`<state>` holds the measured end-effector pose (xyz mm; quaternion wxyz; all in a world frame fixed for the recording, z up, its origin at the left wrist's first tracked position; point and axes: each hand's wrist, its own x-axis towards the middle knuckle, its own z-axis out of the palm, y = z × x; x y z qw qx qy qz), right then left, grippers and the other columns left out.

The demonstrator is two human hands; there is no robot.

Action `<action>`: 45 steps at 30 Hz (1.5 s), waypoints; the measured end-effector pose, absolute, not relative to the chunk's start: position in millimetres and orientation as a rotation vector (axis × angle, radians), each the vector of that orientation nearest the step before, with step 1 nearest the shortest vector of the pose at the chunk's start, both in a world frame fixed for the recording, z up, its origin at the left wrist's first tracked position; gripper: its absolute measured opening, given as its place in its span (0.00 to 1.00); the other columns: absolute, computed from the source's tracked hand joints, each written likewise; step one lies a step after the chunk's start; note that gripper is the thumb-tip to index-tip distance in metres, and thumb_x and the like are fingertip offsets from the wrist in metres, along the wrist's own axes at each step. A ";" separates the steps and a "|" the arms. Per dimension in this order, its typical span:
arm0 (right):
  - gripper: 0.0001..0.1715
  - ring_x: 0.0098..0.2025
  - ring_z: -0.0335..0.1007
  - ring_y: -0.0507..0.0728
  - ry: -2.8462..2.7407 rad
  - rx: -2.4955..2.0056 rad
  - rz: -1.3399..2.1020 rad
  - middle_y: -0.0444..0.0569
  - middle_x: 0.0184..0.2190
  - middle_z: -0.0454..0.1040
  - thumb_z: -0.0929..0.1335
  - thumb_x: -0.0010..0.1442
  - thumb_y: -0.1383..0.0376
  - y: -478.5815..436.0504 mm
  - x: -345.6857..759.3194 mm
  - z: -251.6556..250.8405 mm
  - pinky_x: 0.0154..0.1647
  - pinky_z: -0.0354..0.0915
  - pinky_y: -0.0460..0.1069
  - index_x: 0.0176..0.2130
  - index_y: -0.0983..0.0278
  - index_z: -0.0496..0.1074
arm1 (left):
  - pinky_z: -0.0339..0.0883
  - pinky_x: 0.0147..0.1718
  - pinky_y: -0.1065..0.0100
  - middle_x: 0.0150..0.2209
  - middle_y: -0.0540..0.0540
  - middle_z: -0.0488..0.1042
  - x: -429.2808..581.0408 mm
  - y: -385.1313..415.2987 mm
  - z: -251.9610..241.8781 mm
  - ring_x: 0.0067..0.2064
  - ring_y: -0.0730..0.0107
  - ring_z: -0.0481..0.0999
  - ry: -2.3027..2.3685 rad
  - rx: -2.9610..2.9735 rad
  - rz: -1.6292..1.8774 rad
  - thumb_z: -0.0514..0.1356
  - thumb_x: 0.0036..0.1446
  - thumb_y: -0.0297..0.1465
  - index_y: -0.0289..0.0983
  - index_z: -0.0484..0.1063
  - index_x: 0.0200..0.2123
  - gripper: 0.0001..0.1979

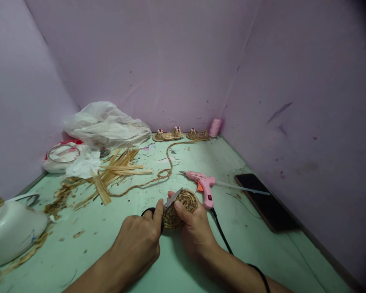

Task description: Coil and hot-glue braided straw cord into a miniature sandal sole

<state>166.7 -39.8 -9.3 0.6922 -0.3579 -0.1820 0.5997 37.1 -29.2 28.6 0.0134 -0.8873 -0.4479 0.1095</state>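
Note:
A round coiled piece of braided straw is held up near the middle of the table by my right hand, its thumb resting on the face of the coil. My left hand is closed round the black handles of a pair of scissors, with the index finger along them. The scissor blades lie against the upper left of the coil and point up and to the right. The fingers of my right hand behind the coil are mostly hidden.
A pink glue gun and a dark phone lie to the right. Behind are a braided cord, straw strips, a plastic bag, straw slippers and pink thread. A white container stands left.

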 end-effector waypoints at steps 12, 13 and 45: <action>0.22 0.27 0.73 0.54 -0.346 -0.787 1.454 0.46 0.24 0.78 0.79 0.33 0.67 -26.9 176.2 -9.7 0.30 0.68 0.47 0.32 0.65 0.74 | 0.67 0.28 0.71 0.34 0.46 0.78 -7.9 -1.6 31.9 0.28 0.68 0.74 -1.865 -2.735 -1.054 0.53 0.55 0.39 0.38 0.67 0.53 0.23; 0.20 0.27 0.73 0.54 -0.342 -0.786 1.472 0.46 0.24 0.79 0.79 0.33 0.68 -26.7 177.4 -8.7 0.30 0.68 0.48 0.30 0.65 0.73 | 0.66 0.26 0.71 0.31 0.47 0.77 -8.3 -0.1 32.2 0.27 0.69 0.73 -1.956 -2.751 -1.095 0.54 0.55 0.39 0.36 0.68 0.52 0.23; 0.38 0.43 0.74 0.62 -0.391 -0.557 2.113 0.60 0.42 0.78 0.64 0.54 0.42 -25.2 194.6 8.9 0.44 0.66 0.57 0.46 0.72 0.72 | 0.70 0.35 0.73 0.32 0.47 0.76 13.8 4.0 24.6 0.36 0.68 0.76 -2.205 -2.674 -2.246 0.65 0.37 0.29 0.34 0.71 0.39 0.21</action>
